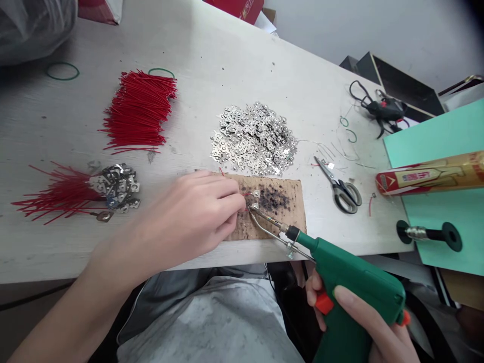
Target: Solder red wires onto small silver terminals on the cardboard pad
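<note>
My left hand (206,209) is closed in a pinch over a scorched piece of cardboard (295,222). Short red wire (245,194) shows at its fingertips, most of it hidden by the fingers. Two small metal tabs, an upper tab (256,193) and a lower tab (254,205), lie on the cardboard just past those fingers. My right hand (368,315) is wrapped round the handle of a green soldering gun (355,275), thumb on its side and a finger by the orange trigger (324,302). The gun's tip and thin feed tube meet at the lower tab.
Behind the cardboard is a heap of metal tabs (255,138). Left of it lie a red wire bundle (139,111) and wires with tabs attached (71,191). Scissors (342,189), a solder spool (429,234) and a tan-and-red cylinder (431,174) are at the right.
</note>
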Demonstrator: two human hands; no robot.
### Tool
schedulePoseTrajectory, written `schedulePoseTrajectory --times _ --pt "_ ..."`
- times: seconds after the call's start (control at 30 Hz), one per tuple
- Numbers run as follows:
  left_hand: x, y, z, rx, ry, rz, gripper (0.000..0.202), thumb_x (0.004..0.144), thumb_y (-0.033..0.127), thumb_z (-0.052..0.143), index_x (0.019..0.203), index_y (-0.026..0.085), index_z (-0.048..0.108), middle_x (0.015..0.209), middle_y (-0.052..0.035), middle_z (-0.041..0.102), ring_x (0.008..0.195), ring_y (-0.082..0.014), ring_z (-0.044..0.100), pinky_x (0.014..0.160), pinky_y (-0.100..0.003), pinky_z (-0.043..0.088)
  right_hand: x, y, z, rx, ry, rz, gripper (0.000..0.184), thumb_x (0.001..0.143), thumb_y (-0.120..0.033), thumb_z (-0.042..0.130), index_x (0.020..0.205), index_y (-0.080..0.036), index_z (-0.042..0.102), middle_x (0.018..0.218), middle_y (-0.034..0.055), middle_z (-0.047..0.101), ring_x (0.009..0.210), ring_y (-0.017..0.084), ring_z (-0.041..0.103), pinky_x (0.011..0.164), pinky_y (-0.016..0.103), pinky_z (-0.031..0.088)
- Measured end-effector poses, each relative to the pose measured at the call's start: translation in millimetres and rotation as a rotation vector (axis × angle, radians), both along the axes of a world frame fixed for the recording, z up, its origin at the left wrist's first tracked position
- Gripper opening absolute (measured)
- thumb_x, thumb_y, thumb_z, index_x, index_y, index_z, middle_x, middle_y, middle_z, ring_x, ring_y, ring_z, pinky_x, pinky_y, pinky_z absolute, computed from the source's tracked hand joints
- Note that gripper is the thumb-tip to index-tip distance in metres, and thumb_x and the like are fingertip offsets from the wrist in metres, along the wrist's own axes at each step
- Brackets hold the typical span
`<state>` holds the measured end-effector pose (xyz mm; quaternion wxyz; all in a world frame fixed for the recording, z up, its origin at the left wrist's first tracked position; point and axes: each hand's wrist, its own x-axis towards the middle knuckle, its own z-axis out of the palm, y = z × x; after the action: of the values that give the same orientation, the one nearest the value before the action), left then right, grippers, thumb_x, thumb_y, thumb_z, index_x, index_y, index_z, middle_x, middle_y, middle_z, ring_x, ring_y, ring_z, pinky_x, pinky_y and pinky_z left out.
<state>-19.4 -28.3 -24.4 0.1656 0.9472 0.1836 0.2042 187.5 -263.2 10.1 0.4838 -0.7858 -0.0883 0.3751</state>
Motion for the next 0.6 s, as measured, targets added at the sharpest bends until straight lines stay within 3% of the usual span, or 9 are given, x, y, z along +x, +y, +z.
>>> schedulePoseTrajectory --times 0.17,0.37,0.6 --pt "0.9 0.2 -0.2 -0.005 0.0 0.007 0.018 0.098 0.015 0.055 0.092 0.018 0.072 0.091 -0.0033 0.071 0.082 -0.0195 0.065 0.077 -0.037 0.048 2.7 -6.3 -3.1 -0.079 0.173 -0.114 0.041 0.066 -0.04 0.09 0.103 -0.024 0.08 0.096 0.0112 0.078 0.079 0.032 0.073 0.059 0.035 0.063" --pt "0.9 0.1 0.2 0.01 -0.021 0.007 0.018 0.099 0.015 0.055 0.091 0.018 0.071 0.09 -0.0031 0.07 0.083 -0.0184 0.064 0.076 -0.036 0.046 -1.4 -4.0 -3.1 -0.145 0.157 -0.274 0.069 0.052 -0.042 0.097 0.115 -0.025 0.075 0.104 0.0104 0.08 0.096 0.036 0.077 0.073 0.035 0.066" --pt "1.0 -0.1 0.7 -0.008 -0.014 0.005 0.018 0.099 0.016 0.054 0.093 0.019 0.071 0.09 -0.0031 0.07 0.083 -0.0194 0.064 0.076 -0.037 0.046 -4.0 -1.0 -1.0 -0.096 0.111 -0.162 0.047 0.069 -0.044 0.09 0.11 -0.024 0.079 0.099 0.0094 0.082 0.084 0.035 0.078 0.064 0.038 0.068"
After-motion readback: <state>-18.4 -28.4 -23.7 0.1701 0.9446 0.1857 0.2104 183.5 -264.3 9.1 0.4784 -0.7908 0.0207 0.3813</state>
